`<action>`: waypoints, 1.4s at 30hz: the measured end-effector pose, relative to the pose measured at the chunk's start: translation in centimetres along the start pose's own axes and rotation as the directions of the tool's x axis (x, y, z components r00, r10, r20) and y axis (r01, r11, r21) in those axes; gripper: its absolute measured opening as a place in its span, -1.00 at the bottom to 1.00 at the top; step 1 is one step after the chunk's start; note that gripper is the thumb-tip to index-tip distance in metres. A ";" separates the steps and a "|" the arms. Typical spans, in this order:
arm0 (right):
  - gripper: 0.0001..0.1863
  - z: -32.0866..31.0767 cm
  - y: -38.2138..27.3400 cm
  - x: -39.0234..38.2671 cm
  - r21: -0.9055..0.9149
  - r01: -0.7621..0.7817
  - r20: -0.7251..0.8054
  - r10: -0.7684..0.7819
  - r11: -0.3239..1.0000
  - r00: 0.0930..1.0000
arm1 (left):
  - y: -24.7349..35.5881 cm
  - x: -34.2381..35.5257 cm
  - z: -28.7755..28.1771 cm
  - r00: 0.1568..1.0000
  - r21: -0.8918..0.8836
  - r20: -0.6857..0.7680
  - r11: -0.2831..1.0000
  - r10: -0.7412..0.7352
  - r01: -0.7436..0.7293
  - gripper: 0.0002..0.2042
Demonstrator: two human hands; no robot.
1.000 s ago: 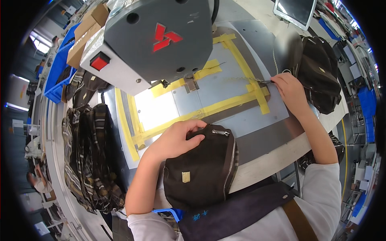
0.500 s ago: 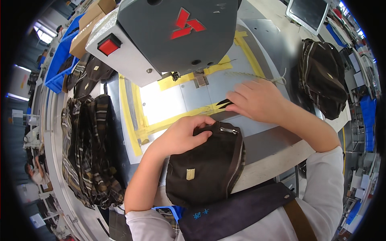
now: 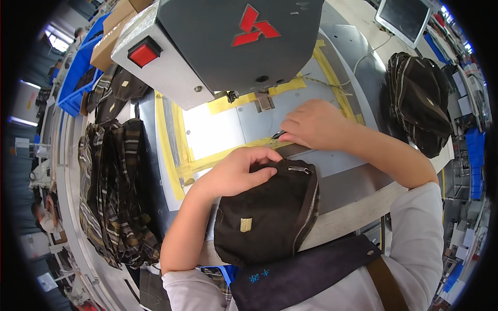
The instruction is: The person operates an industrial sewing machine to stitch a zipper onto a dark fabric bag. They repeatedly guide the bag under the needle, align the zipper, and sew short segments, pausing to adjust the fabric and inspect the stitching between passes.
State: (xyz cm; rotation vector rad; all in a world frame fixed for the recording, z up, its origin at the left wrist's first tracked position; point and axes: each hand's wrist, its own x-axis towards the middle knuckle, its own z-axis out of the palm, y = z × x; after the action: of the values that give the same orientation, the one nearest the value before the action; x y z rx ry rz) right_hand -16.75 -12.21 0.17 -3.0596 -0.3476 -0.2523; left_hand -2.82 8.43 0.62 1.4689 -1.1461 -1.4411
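Note:
My left hand (image 3: 241, 171) grips the top edge of a dark brown fabric piece (image 3: 270, 217) with a metal zipper and a small pale label, lying at the table's front. My right hand (image 3: 306, 127) is closed around a small black tool (image 3: 278, 135), apparently snips or tweezers, just above the fabric. Beneath it lies a metal plate (image 3: 218, 129) bordered with yellow tape (image 3: 332, 72). The grey machine head (image 3: 215, 46) with a red button hangs over the plate, its small metal foot (image 3: 263, 101) just beyond my right hand.
Plaid fabric pieces (image 3: 111, 192) are piled left, below a blue bin (image 3: 70, 98) and cardboard boxes (image 3: 106, 39). A brown stack (image 3: 417, 103) lies right, near a screen (image 3: 402, 18) and a cord (image 3: 363, 58). A co-worker (image 3: 46, 217) is at far left.
My right hand has moved from the cord at the right to the middle, with the black tool in it. My left hand and the fabric have shifted slightly right.

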 end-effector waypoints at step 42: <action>-0.60 -3.6 -5.0 -1.6 0.781 -0.322 0.254 0.200 0.536 0.946 | 8.4 -4.4 1.9 0.276 0.913 -0.406 0.379 0.871 0.150 -0.68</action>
State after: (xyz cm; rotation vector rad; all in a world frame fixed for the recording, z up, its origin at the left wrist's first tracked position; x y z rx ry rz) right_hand -20.02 -7.97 3.63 -2.1345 0.0259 0.1223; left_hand -5.21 10.24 9.79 1.8629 -1.3309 0.6927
